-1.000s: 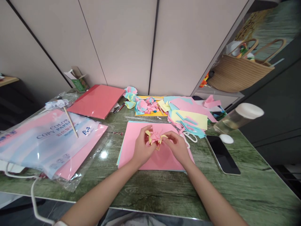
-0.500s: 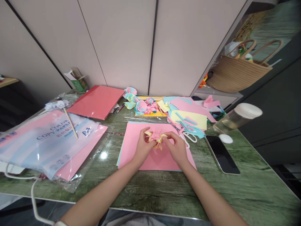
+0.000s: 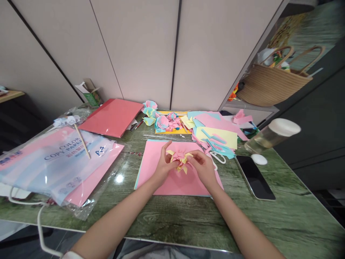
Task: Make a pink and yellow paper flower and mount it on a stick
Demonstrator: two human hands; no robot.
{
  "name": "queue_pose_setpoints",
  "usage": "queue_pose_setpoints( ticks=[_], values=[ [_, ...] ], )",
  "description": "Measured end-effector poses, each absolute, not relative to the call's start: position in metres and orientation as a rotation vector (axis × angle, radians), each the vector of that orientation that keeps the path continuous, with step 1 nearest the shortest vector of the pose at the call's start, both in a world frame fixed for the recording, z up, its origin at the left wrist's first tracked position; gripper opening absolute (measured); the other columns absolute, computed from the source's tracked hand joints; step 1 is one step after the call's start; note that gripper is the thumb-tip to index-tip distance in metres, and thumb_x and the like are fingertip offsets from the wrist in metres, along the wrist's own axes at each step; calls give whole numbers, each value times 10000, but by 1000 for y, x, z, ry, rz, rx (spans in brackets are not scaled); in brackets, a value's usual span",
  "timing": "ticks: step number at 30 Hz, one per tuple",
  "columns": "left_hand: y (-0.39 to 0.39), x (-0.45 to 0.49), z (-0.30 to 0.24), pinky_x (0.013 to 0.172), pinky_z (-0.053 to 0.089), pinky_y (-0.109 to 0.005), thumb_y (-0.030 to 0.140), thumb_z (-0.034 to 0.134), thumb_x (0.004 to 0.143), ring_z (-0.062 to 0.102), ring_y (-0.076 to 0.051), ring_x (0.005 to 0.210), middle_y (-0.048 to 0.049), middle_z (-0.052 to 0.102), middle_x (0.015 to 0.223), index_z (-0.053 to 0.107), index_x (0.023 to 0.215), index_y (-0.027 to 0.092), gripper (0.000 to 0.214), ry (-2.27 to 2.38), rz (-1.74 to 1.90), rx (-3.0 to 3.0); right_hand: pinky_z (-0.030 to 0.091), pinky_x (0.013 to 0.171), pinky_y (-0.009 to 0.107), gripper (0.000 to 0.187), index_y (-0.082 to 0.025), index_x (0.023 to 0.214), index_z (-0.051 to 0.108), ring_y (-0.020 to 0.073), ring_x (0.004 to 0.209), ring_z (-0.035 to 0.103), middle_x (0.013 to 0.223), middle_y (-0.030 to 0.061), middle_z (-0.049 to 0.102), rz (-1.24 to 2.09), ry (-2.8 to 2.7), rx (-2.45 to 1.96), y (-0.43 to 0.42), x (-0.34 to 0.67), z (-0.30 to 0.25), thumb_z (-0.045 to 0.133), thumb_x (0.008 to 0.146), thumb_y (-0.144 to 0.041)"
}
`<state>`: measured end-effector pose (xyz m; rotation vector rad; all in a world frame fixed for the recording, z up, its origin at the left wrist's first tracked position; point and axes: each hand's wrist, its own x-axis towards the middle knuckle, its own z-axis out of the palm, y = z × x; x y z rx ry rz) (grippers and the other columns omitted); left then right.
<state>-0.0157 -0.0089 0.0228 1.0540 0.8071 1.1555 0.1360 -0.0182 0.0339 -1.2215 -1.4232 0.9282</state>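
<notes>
A pink and yellow paper flower with pointed, folded petals is held between both hands, above a stack of pink paper. My left hand grips its left side, thumb at the front and index finger raised behind. On the other side, my right hand pinches a yellow petal between thumb and fingertips. The flower's underside is hidden. White-handled scissors lie just beyond the right hand, partly covered by it.
Finished paper flowers and paper scraps lie at the back, with thin wires before them. A phone and a lidded bottle are on the right. A bag of coloured copy paper and a red folder occupy the left.
The flower has turned slightly, and a yellow petal now points down toward me. My left index finger has lifted a little; both hands keep hold of the flower.
</notes>
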Motion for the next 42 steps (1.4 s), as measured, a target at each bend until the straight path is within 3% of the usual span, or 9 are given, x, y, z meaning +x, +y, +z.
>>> queue_pose_setpoints(
  ticks=[6, 13, 25, 33, 42],
  values=[
    [-11, -13, 21, 530, 384, -217, 160, 557, 648, 470, -92, 555, 58, 454, 646, 206, 1288, 244, 734, 898, 1241, 1160, 436, 660, 277, 129, -184, 778, 599, 153, 716, 553, 778, 24, 618, 928, -1433, -1237, -19, 136, 34, 549, 759, -302],
    [-18, -14, 34, 696, 429, -277, 101, 568, 581, 515, -121, 711, 19, 507, 783, 259, 1276, 233, 772, 1186, 1332, 1591, 428, 676, 280, 96, -189, 775, 599, 148, 717, 551, 766, 15, 617, 912, -1447, -1232, -19, 135, 34, 550, 754, -269],
    [-17, -5, 22, 540, 394, -197, 107, 557, 621, 469, -81, 562, 59, 470, 628, 238, 1271, 238, 736, 988, 1288, 1067, 432, 645, 264, 103, -188, 768, 588, 143, 701, 546, 761, 14, 608, 930, -1447, -1232, -17, 135, 31, 544, 762, -281],
    [-21, -4, 29, 488, 388, -175, 76, 543, 583, 458, -66, 530, 58, 470, 664, 251, 1261, 239, 756, 1045, 1324, 1012, 435, 622, 259, 138, -183, 754, 590, 141, 677, 556, 744, 13, 616, 976, -1474, -1277, -19, 132, 33, 533, 762, -309],
    [-19, -7, 32, 475, 386, -169, 55, 559, 563, 464, -78, 557, 50, 471, 676, 295, 1215, 229, 725, 1141, 1353, 1148, 427, 746, 313, 153, -213, 863, 608, 169, 807, 563, 850, 25, 633, 578, -1574, -1378, -26, 130, 37, 539, 771, -314]
  ],
)
